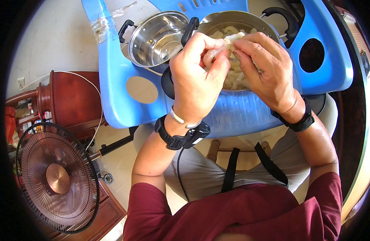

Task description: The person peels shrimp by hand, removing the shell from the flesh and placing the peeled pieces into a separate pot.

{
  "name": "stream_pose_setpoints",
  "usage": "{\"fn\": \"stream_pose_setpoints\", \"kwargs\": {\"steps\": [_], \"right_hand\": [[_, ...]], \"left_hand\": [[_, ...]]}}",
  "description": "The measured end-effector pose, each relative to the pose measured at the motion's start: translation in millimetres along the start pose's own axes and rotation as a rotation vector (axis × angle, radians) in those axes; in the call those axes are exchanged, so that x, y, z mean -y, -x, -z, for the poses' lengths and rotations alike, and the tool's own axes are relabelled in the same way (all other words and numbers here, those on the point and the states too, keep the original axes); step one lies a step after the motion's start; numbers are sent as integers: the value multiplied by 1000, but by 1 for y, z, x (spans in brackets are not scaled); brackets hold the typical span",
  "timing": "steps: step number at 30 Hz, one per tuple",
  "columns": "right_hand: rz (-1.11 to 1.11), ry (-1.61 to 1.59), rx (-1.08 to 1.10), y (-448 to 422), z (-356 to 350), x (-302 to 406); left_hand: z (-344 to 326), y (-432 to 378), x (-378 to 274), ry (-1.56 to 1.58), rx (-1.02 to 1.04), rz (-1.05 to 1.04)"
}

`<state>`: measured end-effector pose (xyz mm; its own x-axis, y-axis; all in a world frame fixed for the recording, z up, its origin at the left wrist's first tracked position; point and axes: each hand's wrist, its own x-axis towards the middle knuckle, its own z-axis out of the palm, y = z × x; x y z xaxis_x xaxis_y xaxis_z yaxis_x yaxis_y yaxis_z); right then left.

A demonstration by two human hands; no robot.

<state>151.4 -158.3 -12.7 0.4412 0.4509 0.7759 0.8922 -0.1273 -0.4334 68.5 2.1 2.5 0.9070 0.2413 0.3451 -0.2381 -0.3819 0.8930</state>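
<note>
Between both hands is a pale, wet piece of food (210, 56) that looks like a chicken foot. My left hand (197, 75) grips its thicker part between thumb and curled fingers. My right hand (267, 64) pinches the same piece with thumb and fingertips, close to the left fingertips. Right below the hands stands a wide steel pot (245, 18) with black handles, holding liquid and several similar pale pieces (230, 29). The hands hide part of its contents. Left of it, a second steel pot (154, 39) is tilted slightly.
Both pots rest on a blue plastic chair (242, 114), whose left arm bears clear tape (102, 28). A standing fan (58, 179) is at lower left, by reddish wooden furniture (76, 99). A white cable (97, 87) hangs there. A dark edge (349, 120) runs along the right.
</note>
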Motion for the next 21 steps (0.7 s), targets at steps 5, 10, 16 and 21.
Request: {"fn": "stream_pose_setpoints", "kwargs": {"steps": [5, 10, 16, 21], "right_hand": [[43, -18, 44, 0, 1, 1], [31, -8, 90, 1, 3, 3], [-41, -21, 78, 1, 4, 3], [-430, -239, 28, -6, 10, 9]], "left_hand": [[-1, 3, 1, -82, 8, -78], [-12, 6, 1, -27, -75, -43], [-17, 6, 2, 14, -96, -46], [-13, 6, 2, 34, -60, -58]]}}
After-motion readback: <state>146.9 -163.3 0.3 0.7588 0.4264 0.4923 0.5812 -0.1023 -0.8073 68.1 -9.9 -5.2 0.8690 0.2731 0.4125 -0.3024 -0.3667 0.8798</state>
